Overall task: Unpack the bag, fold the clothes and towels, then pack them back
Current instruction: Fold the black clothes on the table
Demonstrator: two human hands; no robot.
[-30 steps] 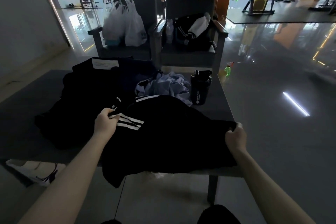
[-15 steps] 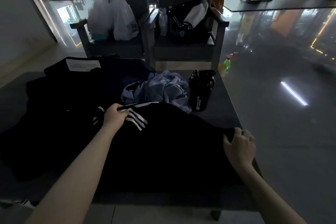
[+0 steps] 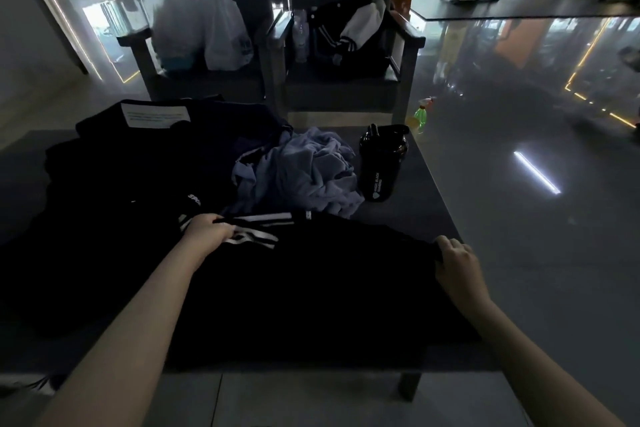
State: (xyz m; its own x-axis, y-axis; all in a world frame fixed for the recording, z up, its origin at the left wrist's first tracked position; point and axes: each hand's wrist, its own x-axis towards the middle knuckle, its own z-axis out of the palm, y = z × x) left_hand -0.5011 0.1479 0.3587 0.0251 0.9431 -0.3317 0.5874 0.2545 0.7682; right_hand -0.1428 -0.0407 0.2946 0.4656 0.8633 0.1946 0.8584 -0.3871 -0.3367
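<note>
Because the left hand (image 3: pixel 207 231) and right hand (image 3: pixel 453 260) hold opposite ends, the black white-striped fabric garment (image 3: pixel 311 288) lies stretched flat across the near half of the dark low table (image 3: pixel 429 198); likely being squared for a fold. Left: fingers curled round the striped edge. Right: fingers curled, pinching the hem near the table's side. Just behind, a crumpled lavender cloth (image 3: pixel 304 173) waits unfolded beside a black plastic shaker bottle (image 3: pixel 381 163).

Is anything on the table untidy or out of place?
The lilac garment lies crumpled in a heap beside the black bottle, while the left hand and right hand hold the black striped garment spread on the table.
</note>
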